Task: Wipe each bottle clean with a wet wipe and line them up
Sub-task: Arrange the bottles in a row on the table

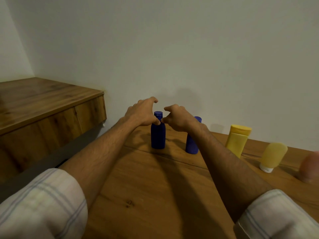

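Wooden table (155, 187) below two bare forearms stretched toward 12 o'clock, checked sleeves (43, 204) pushed up at 7 and 5 o'clock. Left hand (140, 113) and right hand (177, 118) raised side by side, backs up, wrists bent, closing in from 9 and 3 o'clock on the top of a blue bottle (158, 137). Fingers (151, 100) of both hands curved like claws and slightly spread, arched above and to either side of the cap (158, 114), wrapped round nothing. Thumb tips nearly meeting at the neck just under that cap; impossible to tell whether pressing or only near. Blue bottle at the far edge of the table, close to the wall (172, 49), upright, long axis vertical, cap pointing up. Just at its 3 o'clock, partly hidden by the right wrist, a second blue bottle (191, 145), also upright. Further toward 3 o'clock, in the same row: a yellow bottle (236, 142) standing cap up, then a pale tube (273, 156) standing on its white cap (266, 168), then a blurred pinkish bottle (309, 168) at the frame edge. Contents not visible, all closed. Wooden shelf (43, 104) at 9 o'clock, higher than the table.
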Demonstrator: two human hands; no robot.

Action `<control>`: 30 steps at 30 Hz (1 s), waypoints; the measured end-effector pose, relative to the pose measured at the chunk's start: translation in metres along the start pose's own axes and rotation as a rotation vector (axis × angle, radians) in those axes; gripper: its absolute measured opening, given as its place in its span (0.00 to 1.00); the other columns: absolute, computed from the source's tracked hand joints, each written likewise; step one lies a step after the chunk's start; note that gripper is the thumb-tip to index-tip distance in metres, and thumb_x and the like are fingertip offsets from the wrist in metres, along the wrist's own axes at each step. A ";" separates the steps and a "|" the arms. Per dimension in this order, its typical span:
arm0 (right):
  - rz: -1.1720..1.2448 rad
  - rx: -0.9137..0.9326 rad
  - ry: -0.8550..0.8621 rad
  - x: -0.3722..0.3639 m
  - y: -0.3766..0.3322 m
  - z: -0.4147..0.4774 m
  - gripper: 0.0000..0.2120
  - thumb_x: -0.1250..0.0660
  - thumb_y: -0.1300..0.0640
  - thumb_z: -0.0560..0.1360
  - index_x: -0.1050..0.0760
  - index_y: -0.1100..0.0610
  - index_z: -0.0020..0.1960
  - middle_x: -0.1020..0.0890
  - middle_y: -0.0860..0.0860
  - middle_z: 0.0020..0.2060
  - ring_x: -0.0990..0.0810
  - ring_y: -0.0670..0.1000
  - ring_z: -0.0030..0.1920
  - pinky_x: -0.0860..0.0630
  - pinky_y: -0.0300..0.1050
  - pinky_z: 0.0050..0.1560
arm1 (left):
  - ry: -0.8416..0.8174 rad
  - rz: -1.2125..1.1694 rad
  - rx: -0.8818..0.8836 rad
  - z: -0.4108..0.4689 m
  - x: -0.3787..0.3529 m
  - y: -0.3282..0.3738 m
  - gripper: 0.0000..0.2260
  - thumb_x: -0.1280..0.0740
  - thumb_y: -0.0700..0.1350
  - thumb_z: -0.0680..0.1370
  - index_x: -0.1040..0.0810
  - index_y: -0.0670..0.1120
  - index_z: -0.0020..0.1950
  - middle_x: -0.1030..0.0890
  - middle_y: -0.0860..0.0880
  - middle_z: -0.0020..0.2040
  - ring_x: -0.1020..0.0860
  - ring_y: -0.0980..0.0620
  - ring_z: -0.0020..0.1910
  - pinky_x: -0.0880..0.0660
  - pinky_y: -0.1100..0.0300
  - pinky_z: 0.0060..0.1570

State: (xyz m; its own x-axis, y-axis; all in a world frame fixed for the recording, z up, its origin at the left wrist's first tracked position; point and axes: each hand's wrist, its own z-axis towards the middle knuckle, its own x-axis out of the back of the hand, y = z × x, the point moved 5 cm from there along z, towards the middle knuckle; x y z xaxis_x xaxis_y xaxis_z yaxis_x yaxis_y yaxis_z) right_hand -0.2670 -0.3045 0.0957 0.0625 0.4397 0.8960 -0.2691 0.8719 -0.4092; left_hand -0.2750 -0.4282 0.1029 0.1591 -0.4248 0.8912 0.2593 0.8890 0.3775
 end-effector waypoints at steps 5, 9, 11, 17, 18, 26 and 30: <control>0.066 0.039 0.059 0.014 -0.005 -0.029 0.25 0.32 0.60 0.77 0.33 0.61 0.72 0.23 0.57 0.63 0.22 0.54 0.61 0.26 0.48 0.62 | 0.131 -0.149 -0.095 -0.023 0.015 0.025 0.29 0.26 0.39 0.71 0.33 0.49 0.68 0.27 0.46 0.59 0.26 0.50 0.53 0.24 0.55 0.51; 0.082 0.073 0.118 0.031 -0.004 -0.066 0.16 0.31 0.63 0.75 0.25 0.61 0.63 0.18 0.56 0.53 0.19 0.50 0.50 0.22 0.43 0.53 | 0.137 -0.232 -0.153 -0.047 0.014 0.056 0.18 0.29 0.38 0.72 0.29 0.49 0.58 0.24 0.50 0.49 0.23 0.50 0.47 0.21 0.52 0.50; 0.058 0.065 0.143 0.042 0.001 -0.088 0.09 0.31 0.64 0.74 0.21 0.62 0.55 0.17 0.54 0.46 0.19 0.49 0.44 0.23 0.40 0.47 | 0.105 -0.262 -0.195 -0.061 0.009 0.077 0.15 0.30 0.39 0.72 0.28 0.49 0.55 0.23 0.50 0.46 0.22 0.50 0.45 0.21 0.50 0.50; -0.037 -0.075 0.130 0.078 0.045 -0.172 0.08 0.28 0.63 0.72 0.19 0.63 0.51 0.19 0.52 0.41 0.20 0.49 0.42 0.27 0.37 0.39 | 0.027 -0.317 -0.335 -0.103 -0.024 0.155 0.11 0.31 0.41 0.73 0.25 0.49 0.53 0.21 0.49 0.42 0.21 0.49 0.42 0.20 0.48 0.50; -0.041 -0.104 0.124 0.085 0.055 -0.187 0.08 0.27 0.63 0.72 0.18 0.63 0.51 0.18 0.53 0.41 0.19 0.50 0.42 0.24 0.38 0.40 | 0.016 -0.314 -0.357 -0.111 -0.031 0.169 0.10 0.30 0.42 0.73 0.26 0.50 0.52 0.21 0.50 0.42 0.21 0.50 0.42 0.20 0.49 0.49; -0.070 -0.364 0.065 0.129 0.134 -0.304 0.08 0.28 0.63 0.73 0.18 0.60 0.52 0.16 0.53 0.41 0.16 0.48 0.39 0.20 0.39 0.38 | -0.113 -0.291 -0.562 -0.176 -0.085 0.288 0.13 0.30 0.47 0.74 0.25 0.51 0.57 0.22 0.51 0.45 0.22 0.50 0.44 0.21 0.52 0.45; -0.023 -0.508 0.016 0.143 0.171 -0.369 0.10 0.27 0.62 0.73 0.18 0.60 0.54 0.15 0.54 0.43 0.15 0.50 0.42 0.18 0.44 0.46 | -0.238 -0.318 -0.688 -0.208 -0.115 0.341 0.12 0.30 0.48 0.74 0.25 0.51 0.55 0.22 0.52 0.47 0.23 0.53 0.45 0.23 0.57 0.41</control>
State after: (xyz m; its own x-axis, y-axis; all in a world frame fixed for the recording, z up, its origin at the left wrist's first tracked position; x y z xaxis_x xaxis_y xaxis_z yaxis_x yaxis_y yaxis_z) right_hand 0.0504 -0.0126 0.0901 0.0787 0.4193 0.9044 0.2334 0.8743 -0.4256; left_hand -0.0071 -0.1114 0.0766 -0.2092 -0.5234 0.8260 0.8011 0.3927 0.4517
